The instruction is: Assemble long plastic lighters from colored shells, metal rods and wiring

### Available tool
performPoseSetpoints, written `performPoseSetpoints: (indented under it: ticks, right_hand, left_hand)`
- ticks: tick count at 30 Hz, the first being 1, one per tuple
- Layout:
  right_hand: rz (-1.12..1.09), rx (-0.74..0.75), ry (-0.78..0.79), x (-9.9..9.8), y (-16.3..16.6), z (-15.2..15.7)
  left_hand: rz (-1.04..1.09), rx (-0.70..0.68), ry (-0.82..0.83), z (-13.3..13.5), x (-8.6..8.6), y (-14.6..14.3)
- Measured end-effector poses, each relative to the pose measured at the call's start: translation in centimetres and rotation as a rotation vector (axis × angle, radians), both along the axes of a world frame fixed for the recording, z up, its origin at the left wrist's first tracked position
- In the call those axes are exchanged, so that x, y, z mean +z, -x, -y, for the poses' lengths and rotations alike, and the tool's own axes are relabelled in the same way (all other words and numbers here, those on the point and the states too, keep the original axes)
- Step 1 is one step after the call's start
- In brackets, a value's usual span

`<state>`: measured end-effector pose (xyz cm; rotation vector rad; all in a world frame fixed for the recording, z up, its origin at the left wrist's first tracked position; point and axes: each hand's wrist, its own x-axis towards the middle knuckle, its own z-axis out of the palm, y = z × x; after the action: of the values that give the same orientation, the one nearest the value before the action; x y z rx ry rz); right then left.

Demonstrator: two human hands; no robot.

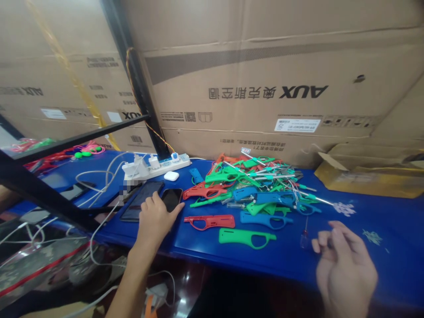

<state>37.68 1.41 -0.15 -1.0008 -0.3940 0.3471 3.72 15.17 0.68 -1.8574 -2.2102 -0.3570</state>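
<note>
Reaching across the blue tabletop (380, 212), the left hand (157, 217) lay open with fingers spread, touching the near ends of a larger phone (142, 198) and a smaller phone (172, 197), both dark-screened and lying side by side. The right hand (344, 265) hung open and empty near the front edge. A heap of red, green and blue plastic shells (251, 190) lay right of the phones, a white power strip (155, 165) behind them, and cardboard boxes (265, 66) stood at the back.
</note>
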Motion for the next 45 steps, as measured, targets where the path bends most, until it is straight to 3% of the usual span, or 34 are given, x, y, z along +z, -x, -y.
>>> performPoseSetpoints:
  ticks: [6,15,26,45]
  right_hand:
    - [-0.006,0.002,-0.002,0.2,0.1,0.2]
    - [-0.013,-0.011,-0.009,0.1,0.1,0.3]
    - [0.000,-0.009,-0.007,0.1,0.1,0.1]
    - [-0.001,-0.005,-0.013,0.1,0.1,0.1]
  left_hand:
    - [-0.093,-0.117,0.015,0.1,0.2,1.0]
    - [-0.212,-0.054,0.061,0.7,1.0,-0.2]
    - [-0.088,-0.052,0.080,0.4,1.2,0.2]
    - [-0.057,-0.030,0.111,0.4,1.2,0.2]
